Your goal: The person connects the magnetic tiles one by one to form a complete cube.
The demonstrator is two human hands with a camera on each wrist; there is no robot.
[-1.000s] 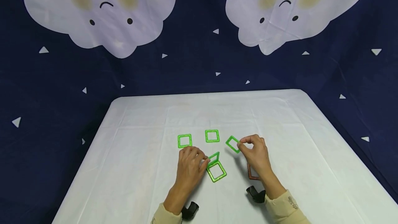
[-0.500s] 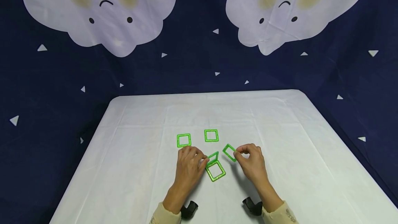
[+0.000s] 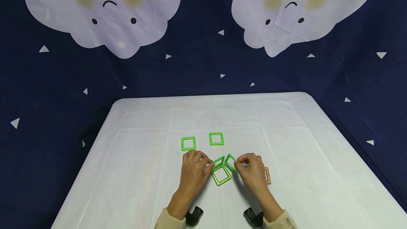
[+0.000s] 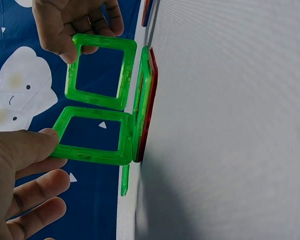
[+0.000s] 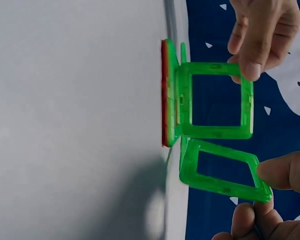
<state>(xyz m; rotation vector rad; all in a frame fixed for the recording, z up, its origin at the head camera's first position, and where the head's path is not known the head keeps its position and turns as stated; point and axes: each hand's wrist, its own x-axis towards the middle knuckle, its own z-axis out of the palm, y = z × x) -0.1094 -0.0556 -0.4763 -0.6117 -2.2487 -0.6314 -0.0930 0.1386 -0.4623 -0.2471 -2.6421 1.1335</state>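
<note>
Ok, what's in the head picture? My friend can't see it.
Left fingers and right fingers each hold up a green square frame near a flat green one on a white table. Two more green frames lie beyond. Behind is a blue cloud backdrop.

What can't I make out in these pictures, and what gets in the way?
Head view: most of the orange square-frame plastic tile, behind the right hand.
Head view: the thin red layer that both wrist views show, under the flat green square-frame plastic tile.
Left wrist view: part of the left hand, cut off by the left edge.
</note>
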